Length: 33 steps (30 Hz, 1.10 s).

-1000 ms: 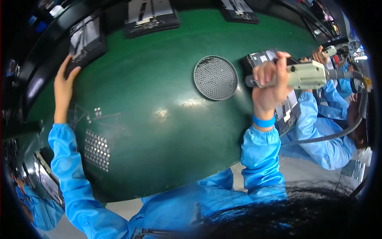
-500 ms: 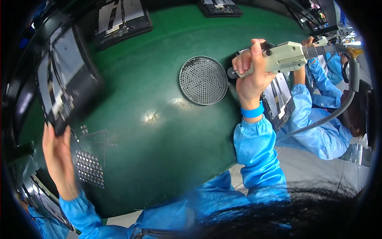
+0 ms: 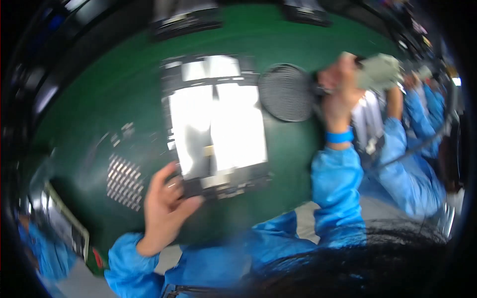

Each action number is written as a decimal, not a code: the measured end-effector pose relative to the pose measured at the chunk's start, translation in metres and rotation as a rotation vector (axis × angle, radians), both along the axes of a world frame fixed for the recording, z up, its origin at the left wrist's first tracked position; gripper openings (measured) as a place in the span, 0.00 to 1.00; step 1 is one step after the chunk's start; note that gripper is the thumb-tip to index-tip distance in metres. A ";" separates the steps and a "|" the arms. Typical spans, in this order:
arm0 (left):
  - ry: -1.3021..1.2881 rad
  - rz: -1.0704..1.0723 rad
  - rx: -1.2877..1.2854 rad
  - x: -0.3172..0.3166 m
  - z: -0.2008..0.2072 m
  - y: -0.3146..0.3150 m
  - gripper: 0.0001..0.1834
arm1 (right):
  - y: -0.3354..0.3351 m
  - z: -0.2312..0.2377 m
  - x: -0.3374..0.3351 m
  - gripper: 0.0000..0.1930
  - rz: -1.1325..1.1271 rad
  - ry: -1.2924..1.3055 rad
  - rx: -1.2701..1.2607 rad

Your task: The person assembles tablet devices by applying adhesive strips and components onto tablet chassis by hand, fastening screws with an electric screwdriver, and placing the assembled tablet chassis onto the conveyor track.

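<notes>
My left hand [image 3: 169, 203] grips the lower left corner of an opened tablet [image 3: 213, 129], thumb on its near edge. The tablet is dark-framed, with its inside facing up and two bright silvery panels reflecting light. It is over the middle of the mat; whether it touches the surface I cannot tell. My right hand [image 3: 340, 94], with a blue band at the wrist, is wrapped round a pale electric screwdriver [image 3: 380, 72], blurred by motion. Between the tablet and that hand lies a round grey dimpled dish [image 3: 286, 93].
Small parts in rows [image 3: 124, 182] lie on the green mat [image 3: 89, 149] at left. Two more opened tablets [image 3: 186, 22] [image 3: 308, 15] are along the far edge. At right, a co-worker's blue sleeve [image 3: 405, 169] is close to my right arm, and a cable [image 3: 422, 146] hangs there.
The tablet has come from the far left, where it was tilted up, to the middle of the mat in my left hand. The whole view has shifted; my right hand still holds the screwdriver.
</notes>
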State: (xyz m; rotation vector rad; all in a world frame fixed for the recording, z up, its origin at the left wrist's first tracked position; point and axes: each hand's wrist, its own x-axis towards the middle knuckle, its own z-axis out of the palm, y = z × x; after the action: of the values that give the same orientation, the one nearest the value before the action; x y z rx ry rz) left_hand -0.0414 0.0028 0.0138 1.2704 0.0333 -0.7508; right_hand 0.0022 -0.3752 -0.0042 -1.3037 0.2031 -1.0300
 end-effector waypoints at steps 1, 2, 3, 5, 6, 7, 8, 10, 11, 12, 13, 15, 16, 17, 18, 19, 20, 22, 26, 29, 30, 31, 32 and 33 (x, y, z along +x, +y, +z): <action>-0.032 -0.042 0.051 0.000 -0.004 -0.002 0.40 | -0.012 -0.010 -0.004 0.09 0.025 0.060 -0.087; -0.169 -0.137 0.140 0.001 -0.009 -0.002 0.40 | -0.017 -0.012 -0.010 0.12 -0.084 0.092 -0.180; -0.299 -0.230 0.239 0.004 -0.009 0.003 0.40 | -0.022 -0.018 -0.015 0.15 -0.108 0.083 -0.156; -0.656 -0.360 0.479 0.026 0.014 0.017 0.37 | -0.037 -0.014 -0.026 0.22 0.025 -0.026 -0.137; -0.920 -0.294 0.617 0.037 0.015 0.026 0.32 | -0.019 -0.003 -0.022 0.22 -0.070 -0.039 -0.155; -1.119 -0.320 0.762 0.053 0.017 0.044 0.30 | -0.013 0.005 -0.021 0.21 -0.022 -0.060 -0.063; -1.073 -0.363 0.797 0.072 0.023 0.055 0.27 | -0.001 0.023 -0.027 0.21 0.009 -0.082 -0.028; -1.150 -0.465 0.933 0.099 0.027 0.088 0.31 | 0.023 0.030 -0.021 0.20 0.080 -0.115 0.042; -1.250 -0.493 0.942 0.108 0.024 0.099 0.31 | 0.029 0.033 -0.019 0.19 0.212 -0.180 0.045; -1.247 -0.493 0.952 0.109 0.022 0.103 0.31 | 0.035 0.034 -0.019 0.19 0.340 -0.244 0.047; -1.247 -0.474 0.908 0.113 0.018 0.104 0.30 | 0.043 0.034 -0.017 0.19 0.335 -0.247 0.050; -1.253 -0.466 0.858 0.118 0.016 0.103 0.29 | 0.061 0.035 -0.013 0.19 0.378 -0.249 0.055; -1.199 -0.494 0.821 0.120 0.016 0.103 0.28 | 0.067 0.032 -0.011 0.19 0.372 -0.251 0.056; -1.146 -0.522 0.784 0.122 0.015 0.102 0.27 | 0.073 0.029 -0.009 0.19 0.383 -0.229 0.059; -1.149 -0.527 0.780 0.123 0.014 0.103 0.27 | 0.077 0.025 -0.008 0.19 0.394 -0.206 0.061; -0.961 -0.472 0.748 0.124 0.010 0.103 0.28 | 0.079 0.022 -0.008 0.19 0.384 -0.202 0.055; -0.772 -0.417 0.713 0.124 0.008 0.102 0.30 | 0.081 0.020 -0.008 0.19 0.384 -0.177 0.029; -0.886 -0.427 0.692 0.130 0.006 0.098 0.31 | 0.082 0.018 -0.006 0.20 0.347 -0.124 -0.010; -0.986 -0.540 0.813 0.105 0.034 0.107 0.43 | 0.079 0.018 -0.006 0.18 0.271 -0.116 0.008; -1.011 -0.619 1.065 0.061 0.029 0.114 0.47 | 0.078 0.021 -0.008 0.19 0.299 -0.131 0.042; -1.001 -0.594 1.067 0.057 0.028 0.118 0.44 | 0.080 0.021 -0.006 0.20 0.311 -0.136 0.054; -1.002 -0.575 1.049 0.056 0.027 0.118 0.42 | 0.078 0.025 -0.007 0.20 0.308 -0.138 0.051; -1.004 -0.581 1.046 0.060 0.028 0.118 0.42 | 0.077 0.028 -0.010 0.21 0.305 -0.133 0.036; -1.011 -0.559 1.024 0.069 0.029 0.117 0.40 | 0.077 0.029 -0.013 0.21 0.298 -0.132 0.034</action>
State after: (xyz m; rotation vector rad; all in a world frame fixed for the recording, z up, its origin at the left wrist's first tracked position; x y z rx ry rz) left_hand 0.0272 0.1202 0.0428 2.5884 -0.8882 -0.4531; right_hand -0.0108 -0.2983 0.0246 -1.1884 -0.0733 -0.8497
